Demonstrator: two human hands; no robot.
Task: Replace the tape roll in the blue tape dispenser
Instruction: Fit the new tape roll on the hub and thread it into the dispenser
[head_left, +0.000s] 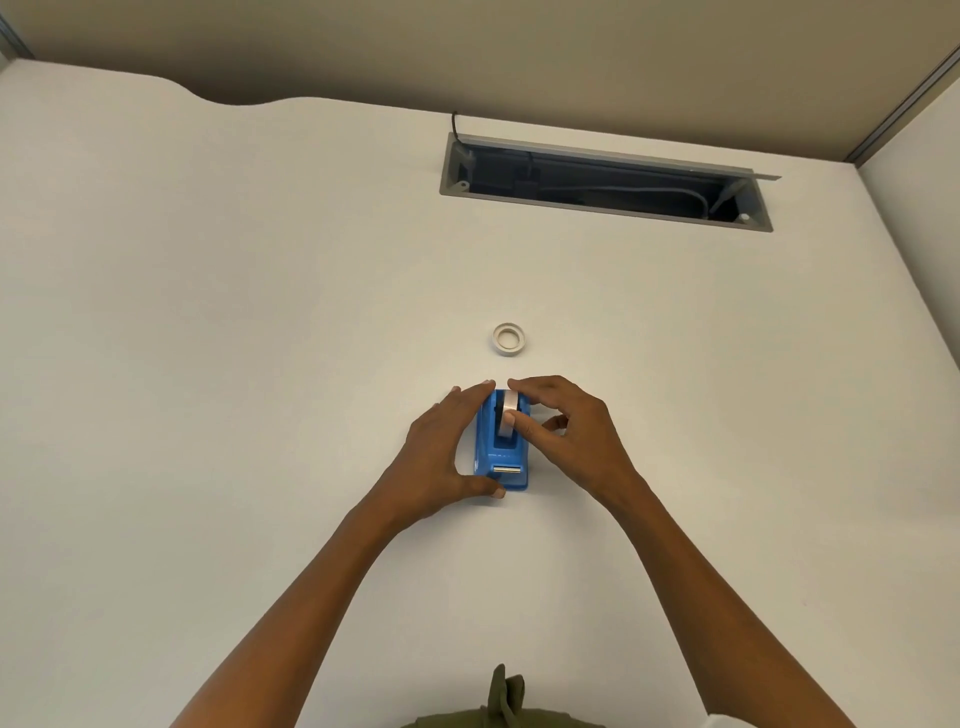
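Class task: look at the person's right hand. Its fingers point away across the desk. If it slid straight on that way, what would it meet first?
Probably the small white tape ring lying flat beyond the right hand; depth is unclear, so it might pass just right of it.

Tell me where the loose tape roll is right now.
In the head view, the loose tape roll lies flat on the white desk, just beyond the blue tape dispenser and both hands, nearer than the open cable tray.

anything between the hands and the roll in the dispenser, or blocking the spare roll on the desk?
Nothing visible. The right hand already touches the tape roll seated in the blue dispenser; the left hand grips the dispenser's side. The spare roll lies apart on bare desk beyond them.
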